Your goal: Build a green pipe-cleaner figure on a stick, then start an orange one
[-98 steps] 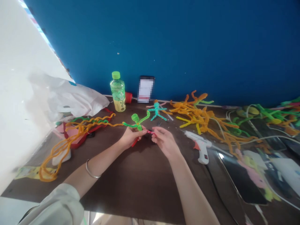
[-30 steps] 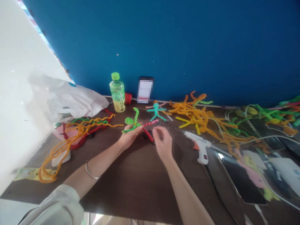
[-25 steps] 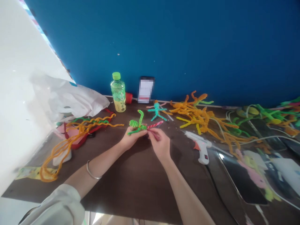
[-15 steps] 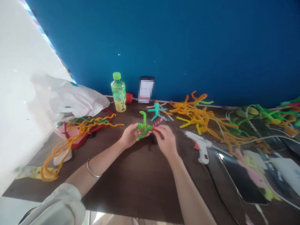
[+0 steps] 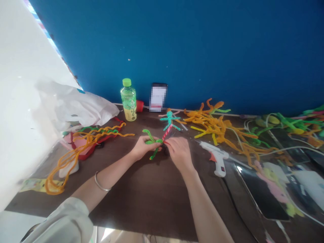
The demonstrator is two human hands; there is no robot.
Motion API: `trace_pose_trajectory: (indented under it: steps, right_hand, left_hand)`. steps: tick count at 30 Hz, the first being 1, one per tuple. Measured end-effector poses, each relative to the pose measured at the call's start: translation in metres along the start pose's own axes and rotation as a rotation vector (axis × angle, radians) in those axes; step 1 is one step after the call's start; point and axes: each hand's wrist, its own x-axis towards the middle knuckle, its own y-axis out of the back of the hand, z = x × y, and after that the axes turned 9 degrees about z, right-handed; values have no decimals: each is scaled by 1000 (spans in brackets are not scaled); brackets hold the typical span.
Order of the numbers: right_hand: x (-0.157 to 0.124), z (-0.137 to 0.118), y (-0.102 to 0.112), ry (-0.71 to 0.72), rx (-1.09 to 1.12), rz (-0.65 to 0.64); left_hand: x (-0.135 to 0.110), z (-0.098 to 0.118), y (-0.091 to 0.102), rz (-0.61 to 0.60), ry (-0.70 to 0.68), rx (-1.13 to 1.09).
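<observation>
A green pipe-cleaner figure (image 5: 154,142) with limbs sticking out is pinched in my left hand (image 5: 142,147), above the middle of the table. At its right end a red-and-white striped pipe cleaner (image 5: 167,133) slants up and away. My right hand (image 5: 179,150) has its fingers closed on the lower part of that striped piece, close to the green figure. Fingertips of both hands are partly hidden. Just behind lies a turquoise pipe-cleaner figure (image 5: 169,118) with spread limbs.
A white glue gun (image 5: 217,158) lies right of my right hand, near a dark tablet (image 5: 263,192). Orange pipe-cleaner pieces (image 5: 217,123) pile up behind it. Orange strands (image 5: 60,165) lie at left. A drink bottle (image 5: 129,101) and a phone (image 5: 157,98) stand by the blue wall.
The green figure has turned in my left hand, its upper limb now leaning left. The striped pipe cleaner points more steeply away, and my left thumb now covers part of the figure.
</observation>
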Motion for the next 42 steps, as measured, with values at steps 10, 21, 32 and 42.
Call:
trace_pose_trajectory:
  steps: [10,21,32,42]
  right_hand:
    - [4,0,2,-480,483,-154]
    - [10,2,21,-740,1196,-336]
    - [14,-18,16,-756,873,-181]
    - [9,-14,8,-605,576,9]
  left_hand:
    - [-1,3,1,-7,-41,108]
    - [1,6,7,-223,155,-100]
    - [6,5,10,-204,259,-140]
    - [6,7,10,-134,316,-136]
